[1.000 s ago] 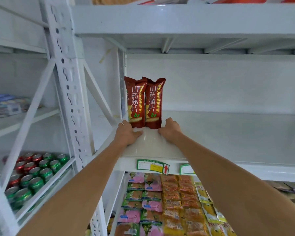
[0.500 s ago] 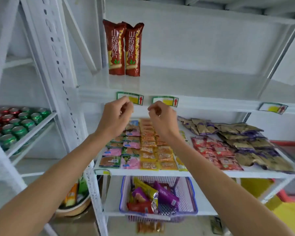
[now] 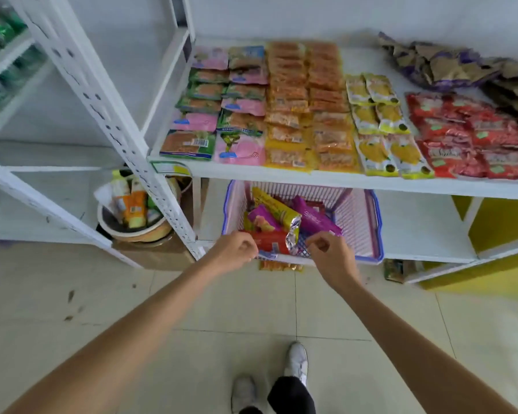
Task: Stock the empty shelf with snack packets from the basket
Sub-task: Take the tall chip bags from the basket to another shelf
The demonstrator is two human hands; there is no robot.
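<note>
Position: person stands facing a white metal rack, both bare arms stretched forward and down to the basket (image 3: 360,222). It is a lilac mesh basket with a blue rim and sits on the low shelf (image 3: 425,228), directly under the stocked shelf (image 3: 341,178).

Left hand (image 3: 235,251): at the basket's front left corner, fingers loosely curled, nothing in it. Fingertips lie just beside the end of a red packet (image 3: 271,242); contact cannot be resolved (frame slightly blurred).

Right hand (image 3: 332,259): at the front rim, right of centre, thumb and forefinger drawn near each other, other fingers curled. Nothing visibly held.

Basket contents, heaped toward the left half:
- long yellow-green packet (image 3: 277,208), lying diagonally, silver crimped end toward the front
- purple packet (image 3: 314,219) beside it on the right
- small magenta packet (image 3: 263,218) on the left
- the red packet along the front wall

Right half of the basket shows bare mesh.

Stocked shelf above, packets laid flat in rows: green and pink packets (image 3: 218,115) at left, then orange packets (image 3: 308,106), yellow packets (image 3: 380,124), red packets (image 3: 461,135), with brown crumpled bags (image 3: 443,62) at the back right.

Surroundings: a bowl (image 3: 138,231) holding small bottles stands behind the rack's upright, left of the basket. An orange packet (image 3: 280,266) lies on the tiled floor below the basket's front edge. Person's pale shoes (image 3: 296,361) show at the bottom.
</note>
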